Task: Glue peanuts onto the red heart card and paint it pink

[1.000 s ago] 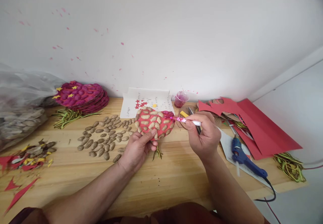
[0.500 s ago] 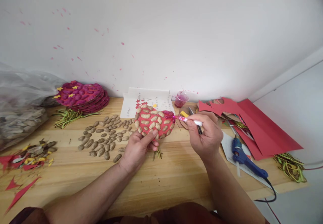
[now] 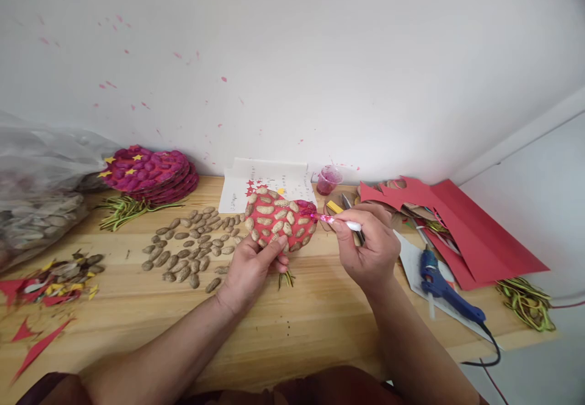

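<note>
My left hand (image 3: 253,266) pinches the lower edge of a red round disc covered with peanut shells (image 3: 280,220), tilting it up off the wooden table (image 3: 292,320). My right hand (image 3: 368,243) is closed on a white brush with a pink-stained tip (image 3: 340,222). The tip touches the disc's right edge, where a few shells are painted magenta. A small green stem piece (image 3: 286,279) lies just under the disc.
Loose peanut shells (image 3: 192,246) lie left of the disc. A stack of magenta painted discs (image 3: 148,173) sits back left beside a plastic bag (image 3: 36,192). Behind are paper (image 3: 265,179) and a paint cup (image 3: 328,179). Red card (image 3: 461,222) and a blue glue gun (image 3: 441,286) lie right.
The disc and brush stay nearly still; my right hand has shifted slightly left and my fingers have crept further along the brush handle.
</note>
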Demonstrator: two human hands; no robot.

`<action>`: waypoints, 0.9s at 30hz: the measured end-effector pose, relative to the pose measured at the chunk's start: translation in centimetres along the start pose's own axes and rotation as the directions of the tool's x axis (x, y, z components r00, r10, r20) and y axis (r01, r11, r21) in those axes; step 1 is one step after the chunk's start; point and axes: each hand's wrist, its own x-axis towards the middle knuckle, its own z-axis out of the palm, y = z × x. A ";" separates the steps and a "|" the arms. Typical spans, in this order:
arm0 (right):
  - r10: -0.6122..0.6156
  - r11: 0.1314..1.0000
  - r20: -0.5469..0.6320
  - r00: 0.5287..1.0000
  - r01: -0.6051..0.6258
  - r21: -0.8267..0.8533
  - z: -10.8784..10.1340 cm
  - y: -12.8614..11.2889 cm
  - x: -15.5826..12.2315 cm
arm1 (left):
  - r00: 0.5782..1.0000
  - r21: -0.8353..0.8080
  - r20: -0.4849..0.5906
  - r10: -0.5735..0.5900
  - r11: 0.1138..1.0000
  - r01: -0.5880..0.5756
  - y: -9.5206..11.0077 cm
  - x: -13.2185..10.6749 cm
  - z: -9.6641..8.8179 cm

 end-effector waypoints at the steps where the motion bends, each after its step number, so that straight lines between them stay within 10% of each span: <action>1: -0.005 1.000 0.002 1.000 0.005 0.003 0.0 -0.1 0.0 | 1.000 0.004 -0.002 0.006 1.000 -0.006 0.0 0.0 0.0; 27: 0.067 0.996 -0.035 0.997 -0.065 0.057 0.2 0.3 -0.2 | 0.999 0.067 0.009 0.046 0.997 -0.047 0.1 0.0 0.1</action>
